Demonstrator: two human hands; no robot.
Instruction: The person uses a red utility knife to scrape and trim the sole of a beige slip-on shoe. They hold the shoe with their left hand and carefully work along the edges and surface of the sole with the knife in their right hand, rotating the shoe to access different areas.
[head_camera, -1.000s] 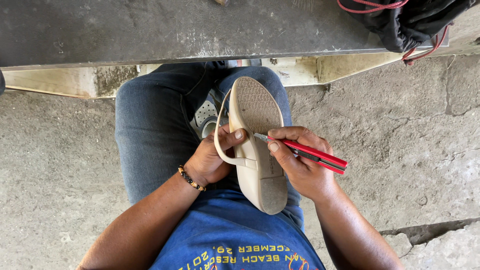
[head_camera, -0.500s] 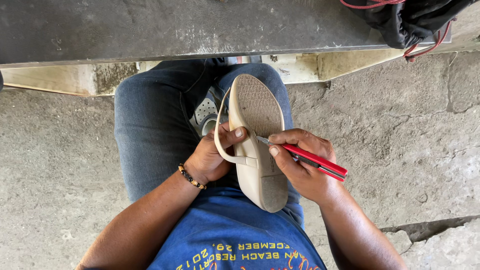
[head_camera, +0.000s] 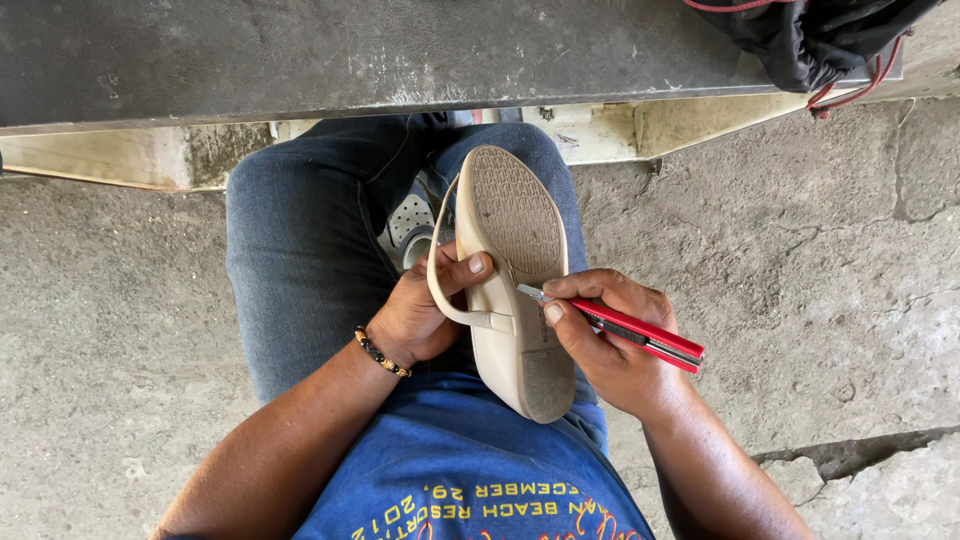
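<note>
Red-handled, our utility knife (head_camera: 640, 337) sits gripped in our right hand (head_camera: 610, 345), blade tip touching the beige sandal's (head_camera: 515, 290) sole edge. Our left hand (head_camera: 425, 310) clamps its strap side (thumb on top). Its long axis runs away along our lap.

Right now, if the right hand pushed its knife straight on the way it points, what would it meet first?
The right hand points the red knife left; its blade tip already touches the beige shoe at the sole's edge.
</note>
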